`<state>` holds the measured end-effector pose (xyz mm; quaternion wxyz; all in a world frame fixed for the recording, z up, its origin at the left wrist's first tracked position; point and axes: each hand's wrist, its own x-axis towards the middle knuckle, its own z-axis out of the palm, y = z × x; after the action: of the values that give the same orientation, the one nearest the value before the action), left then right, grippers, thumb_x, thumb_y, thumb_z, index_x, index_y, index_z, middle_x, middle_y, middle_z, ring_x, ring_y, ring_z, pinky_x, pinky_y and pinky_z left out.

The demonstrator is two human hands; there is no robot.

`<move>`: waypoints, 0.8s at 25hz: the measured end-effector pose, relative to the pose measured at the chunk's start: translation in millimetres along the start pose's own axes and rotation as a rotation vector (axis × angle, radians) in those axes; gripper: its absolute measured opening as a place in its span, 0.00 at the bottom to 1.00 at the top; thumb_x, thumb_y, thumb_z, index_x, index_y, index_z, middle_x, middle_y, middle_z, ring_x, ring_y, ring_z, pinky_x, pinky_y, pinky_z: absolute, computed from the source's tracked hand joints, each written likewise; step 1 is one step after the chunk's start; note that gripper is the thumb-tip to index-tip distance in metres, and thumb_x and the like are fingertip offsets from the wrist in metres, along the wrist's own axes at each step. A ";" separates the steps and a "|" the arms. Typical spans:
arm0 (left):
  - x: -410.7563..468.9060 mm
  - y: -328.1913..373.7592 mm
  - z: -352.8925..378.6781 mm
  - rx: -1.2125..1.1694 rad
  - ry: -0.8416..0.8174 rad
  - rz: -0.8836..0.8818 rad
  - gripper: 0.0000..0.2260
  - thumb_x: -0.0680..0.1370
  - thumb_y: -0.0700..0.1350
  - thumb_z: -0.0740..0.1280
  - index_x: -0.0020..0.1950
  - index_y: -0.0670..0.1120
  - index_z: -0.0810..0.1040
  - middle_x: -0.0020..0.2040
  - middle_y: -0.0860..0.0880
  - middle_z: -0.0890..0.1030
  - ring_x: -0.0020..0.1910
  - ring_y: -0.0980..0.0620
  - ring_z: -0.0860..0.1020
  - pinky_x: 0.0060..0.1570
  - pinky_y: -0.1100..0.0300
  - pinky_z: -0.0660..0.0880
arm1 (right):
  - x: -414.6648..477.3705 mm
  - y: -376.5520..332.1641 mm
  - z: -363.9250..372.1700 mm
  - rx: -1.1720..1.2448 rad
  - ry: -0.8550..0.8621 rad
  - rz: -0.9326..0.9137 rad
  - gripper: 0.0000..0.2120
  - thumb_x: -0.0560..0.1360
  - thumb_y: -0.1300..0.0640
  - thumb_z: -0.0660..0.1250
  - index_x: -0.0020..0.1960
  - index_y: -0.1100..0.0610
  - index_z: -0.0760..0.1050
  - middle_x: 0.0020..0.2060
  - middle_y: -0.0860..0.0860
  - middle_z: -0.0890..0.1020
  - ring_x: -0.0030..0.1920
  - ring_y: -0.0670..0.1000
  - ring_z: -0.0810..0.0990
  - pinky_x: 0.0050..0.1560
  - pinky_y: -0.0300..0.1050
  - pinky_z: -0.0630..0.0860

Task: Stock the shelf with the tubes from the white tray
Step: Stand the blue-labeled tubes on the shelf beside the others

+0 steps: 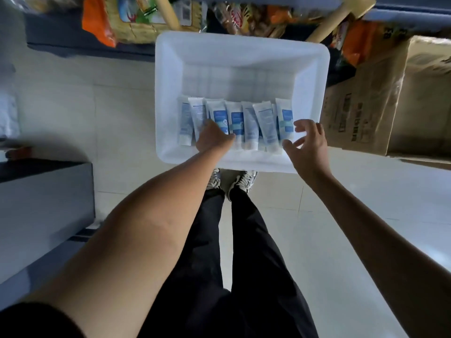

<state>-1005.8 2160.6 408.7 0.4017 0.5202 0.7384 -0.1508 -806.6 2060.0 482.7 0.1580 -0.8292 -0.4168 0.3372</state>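
A white tray [241, 52] sits on the floor in front of my feet. Several white tubes with blue labels [244, 123] lie side by side along its near wall. My left hand [212, 139] reaches down onto the left tubes, fingers curled over them; whether it grips one I cannot tell. My right hand [308, 142] hovers over the tray's near right corner, fingers spread, close to the rightmost tube [285, 118] and holding nothing.
A cardboard box [380, 101] stands right of the tray. Snack packets [127, 18] fill a low shelf behind the tray. A dark grey shelf unit [41, 203] stands at my left. My shoes [231, 181] are just below the tray on the pale tiled floor.
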 end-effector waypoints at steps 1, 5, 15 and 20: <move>6.3 -1.4 6.3 0.003 0.001 -0.009 0.35 0.75 0.56 0.73 0.75 0.42 0.64 0.69 0.45 0.76 0.63 0.42 0.79 0.52 0.53 0.73 | 3.2 3.1 8.1 0.004 0.009 -0.001 0.21 0.74 0.59 0.73 0.65 0.60 0.73 0.61 0.57 0.76 0.37 0.44 0.75 0.46 0.45 0.78; 17.2 -14.3 15.9 -0.085 0.003 0.003 0.34 0.75 0.49 0.73 0.77 0.43 0.63 0.69 0.46 0.77 0.62 0.44 0.80 0.52 0.55 0.74 | 8.1 6.6 33.0 0.014 -0.025 0.013 0.19 0.75 0.58 0.72 0.64 0.60 0.73 0.60 0.55 0.77 0.40 0.46 0.77 0.44 0.40 0.78; -34.8 -53.6 -32.2 -0.853 -0.126 0.094 0.08 0.73 0.46 0.67 0.47 0.44 0.80 0.43 0.46 0.82 0.40 0.47 0.82 0.32 0.57 0.79 | 25.9 -15.3 91.7 -0.053 -0.233 0.148 0.18 0.75 0.54 0.71 0.61 0.60 0.72 0.54 0.57 0.81 0.53 0.58 0.80 0.48 0.49 0.76; -54.4 -72.1 -46.7 -1.107 -0.260 0.106 0.14 0.77 0.45 0.58 0.57 0.40 0.75 0.41 0.40 0.78 0.33 0.49 0.78 0.32 0.59 0.74 | 43.9 -26.8 116.5 -0.223 -0.246 0.160 0.29 0.75 0.51 0.74 0.68 0.63 0.65 0.59 0.61 0.78 0.57 0.63 0.79 0.45 0.49 0.71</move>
<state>-1082.9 2125.5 464.9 0.7088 0.2457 0.6250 0.2161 -884.1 2109.0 394.2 -0.0142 -0.8245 -0.4006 0.3993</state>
